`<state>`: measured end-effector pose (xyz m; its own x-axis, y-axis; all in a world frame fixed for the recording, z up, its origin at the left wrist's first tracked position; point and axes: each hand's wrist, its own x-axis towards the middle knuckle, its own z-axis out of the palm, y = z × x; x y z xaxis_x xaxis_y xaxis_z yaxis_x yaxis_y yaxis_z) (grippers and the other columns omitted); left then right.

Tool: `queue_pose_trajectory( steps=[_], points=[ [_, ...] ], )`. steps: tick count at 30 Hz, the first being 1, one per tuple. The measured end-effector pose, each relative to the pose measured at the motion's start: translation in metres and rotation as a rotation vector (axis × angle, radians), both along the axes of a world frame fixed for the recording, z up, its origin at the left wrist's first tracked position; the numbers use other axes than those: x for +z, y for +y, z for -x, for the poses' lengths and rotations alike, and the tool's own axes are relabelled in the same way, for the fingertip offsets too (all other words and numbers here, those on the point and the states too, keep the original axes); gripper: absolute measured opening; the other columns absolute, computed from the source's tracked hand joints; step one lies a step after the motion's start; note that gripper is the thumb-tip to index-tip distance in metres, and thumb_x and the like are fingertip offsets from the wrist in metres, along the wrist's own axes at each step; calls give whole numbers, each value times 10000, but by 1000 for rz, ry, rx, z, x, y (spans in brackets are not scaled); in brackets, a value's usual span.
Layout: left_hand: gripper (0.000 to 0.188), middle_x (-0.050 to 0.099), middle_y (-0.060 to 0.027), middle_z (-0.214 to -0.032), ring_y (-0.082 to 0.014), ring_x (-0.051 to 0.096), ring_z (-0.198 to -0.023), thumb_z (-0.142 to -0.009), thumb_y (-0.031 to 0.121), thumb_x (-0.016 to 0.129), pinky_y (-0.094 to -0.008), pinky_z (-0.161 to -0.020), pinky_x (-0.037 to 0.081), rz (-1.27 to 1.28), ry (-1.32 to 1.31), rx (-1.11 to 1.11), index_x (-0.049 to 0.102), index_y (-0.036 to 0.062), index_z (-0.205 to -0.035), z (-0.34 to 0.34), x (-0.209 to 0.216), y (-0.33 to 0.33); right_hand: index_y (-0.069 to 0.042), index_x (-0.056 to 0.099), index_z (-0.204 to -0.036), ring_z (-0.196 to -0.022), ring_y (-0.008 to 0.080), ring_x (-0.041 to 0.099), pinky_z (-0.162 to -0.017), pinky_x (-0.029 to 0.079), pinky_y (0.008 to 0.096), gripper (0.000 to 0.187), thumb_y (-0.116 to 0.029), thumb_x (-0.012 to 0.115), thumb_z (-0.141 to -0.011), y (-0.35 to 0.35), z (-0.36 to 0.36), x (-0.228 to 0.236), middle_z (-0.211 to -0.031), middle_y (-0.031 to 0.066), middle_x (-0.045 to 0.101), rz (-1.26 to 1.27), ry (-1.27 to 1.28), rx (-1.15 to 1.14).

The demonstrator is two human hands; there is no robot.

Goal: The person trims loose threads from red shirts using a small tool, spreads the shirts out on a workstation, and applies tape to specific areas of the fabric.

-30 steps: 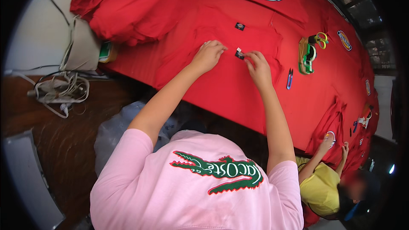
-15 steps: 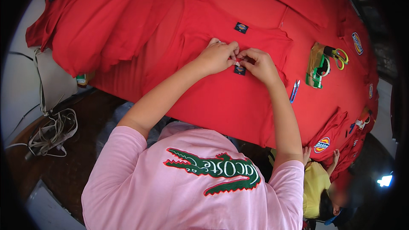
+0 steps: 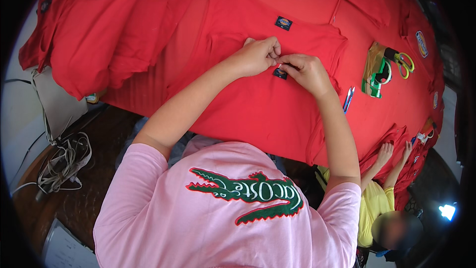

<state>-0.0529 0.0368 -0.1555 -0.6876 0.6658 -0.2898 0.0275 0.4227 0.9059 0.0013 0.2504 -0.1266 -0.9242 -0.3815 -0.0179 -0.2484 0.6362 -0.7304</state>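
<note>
A red sleeveless shirt [image 3: 248,109] lies flat on the table before me, with a dark neck label [image 3: 283,23] at its upper part and a second dark label [image 3: 280,73] lower down. Just above that lower label, my left hand [image 3: 257,55] and my right hand [image 3: 306,71] come together, thumbs and fingers pinched. A tiny white piece [image 3: 279,65] shows between their fingertips, touching the label's top edge; whether it is a tag or thread I cannot tell. Both hands are closed, and the fingers partly hide what they grip.
To the right lie thread snips [image 3: 349,100], a green tape dispenser [image 3: 375,80] and yellow-handled scissors [image 3: 405,64]. Red garments [image 3: 114,30] are heaped at left. Cables [image 3: 64,161] hang beside the table. A co-worker in yellow [image 3: 374,208] handles red cloth at lower right.
My hands stay pinched together at the lower label, with small finger shifts; the view has tilted slightly. The co-worker's hands have moved up over the red cloth at lower right.
</note>
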Motion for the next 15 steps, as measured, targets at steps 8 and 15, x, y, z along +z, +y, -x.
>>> queue_pose_trajectory(
  steps=[8,15],
  points=[
    [176,758,-108,-982,-187,726,-970,-933,-43,590,-335,-896,556,28,-70,0,563,10,-1098,7,-2,2,-113,781,-1039,-752,266,715,-631,575,388,226,-57,735,-824,4,7,2,-834,61,738,-110,239,235],
    [197,764,-110,-1015,-188,719,-987,-946,-32,594,-338,-921,544,97,-189,-22,559,9,-1136,15,3,3,-129,730,-1084,-766,253,667,-627,548,393,268,-83,712,-820,7,7,7,-841,53,626,-315,354,390]
  ],
)
